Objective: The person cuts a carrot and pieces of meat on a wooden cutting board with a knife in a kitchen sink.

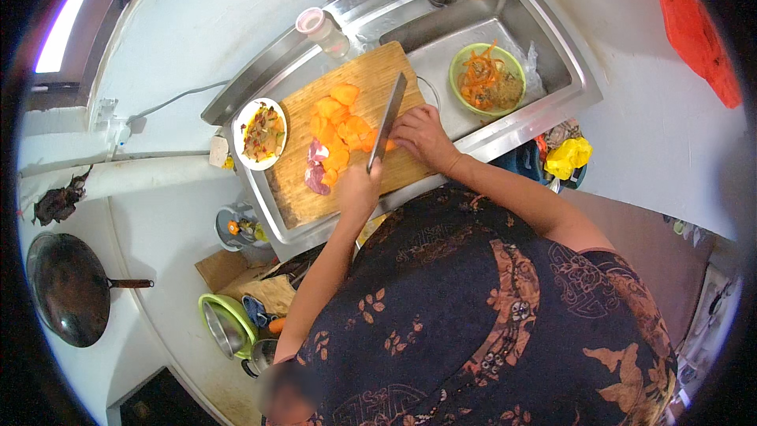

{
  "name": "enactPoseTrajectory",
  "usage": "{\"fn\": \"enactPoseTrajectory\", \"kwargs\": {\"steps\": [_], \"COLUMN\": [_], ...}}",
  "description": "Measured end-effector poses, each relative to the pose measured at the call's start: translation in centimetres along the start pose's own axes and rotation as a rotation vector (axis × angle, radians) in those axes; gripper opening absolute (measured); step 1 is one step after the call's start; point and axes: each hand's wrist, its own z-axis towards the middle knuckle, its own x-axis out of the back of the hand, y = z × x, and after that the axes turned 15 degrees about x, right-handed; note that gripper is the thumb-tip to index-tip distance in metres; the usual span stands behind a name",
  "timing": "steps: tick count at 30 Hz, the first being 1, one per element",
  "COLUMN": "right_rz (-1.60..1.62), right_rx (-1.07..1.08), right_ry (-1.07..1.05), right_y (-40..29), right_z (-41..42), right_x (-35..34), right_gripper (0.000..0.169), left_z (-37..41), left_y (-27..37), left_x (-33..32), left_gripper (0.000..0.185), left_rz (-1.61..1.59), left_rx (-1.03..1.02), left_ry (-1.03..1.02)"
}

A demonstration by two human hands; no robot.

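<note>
My left hand (359,186) grips the handle of a kitchen knife (391,112), whose blade slants up to the right over a wooden cutting board (378,71). Just right of the blade, the bent fingers of my right hand (419,133) hold an orange carrot piece (391,145) on the board; its far part is hidden under the fingers. Left of the knife lies a loose heap of carrot slices (340,121). Pieces of raw meat (316,177) lie at the heap's lower left. A white bowl (238,130) with food in yellowish liquid stands by the board's left end.
The board lies across a steel sink (479,148). In the basin stands a green bowl (452,74) with shredded carrot and brown food, beside a clear plastic bag (534,74). A pink-lidded jar (322,32) stands behind the board. A wok (68,290) hangs at the left.
</note>
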Motion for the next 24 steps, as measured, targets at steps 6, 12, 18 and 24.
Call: {"fn": "enactPoseTrajectory", "kwargs": {"steps": [6, 12, 18, 24], "right_rz": [-0.046, -0.026, 0.046, 0.027], "right_rx": [0.039, -0.034, -0.113, -0.028], "right_ry": [-0.068, -0.071, -0.02, 0.047], "right_y": [0.6, 0.0, -0.4, 0.1], "right_z": [0.1, 0.0, 1.2, 1.4], "right_x": [0.6, 2.0, -0.3, -0.3], "right_gripper": [0.021, 0.028, 0.024, 0.016], "left_z": [1.5, 1.3, 1.8, -0.7], "left_y": [0.8, -3.6, -3.5, -2.6], "left_x": [0.2, 3.5, 4.3, 4.2], "left_gripper": [0.048, 0.043, 0.042, 0.043], "left_rz": [-0.148, -0.032, -0.152, -0.214], "left_rx": [-0.095, -0.151, -0.135, -0.05], "left_ry": [-0.063, -0.02, 0.208, -0.024]}}
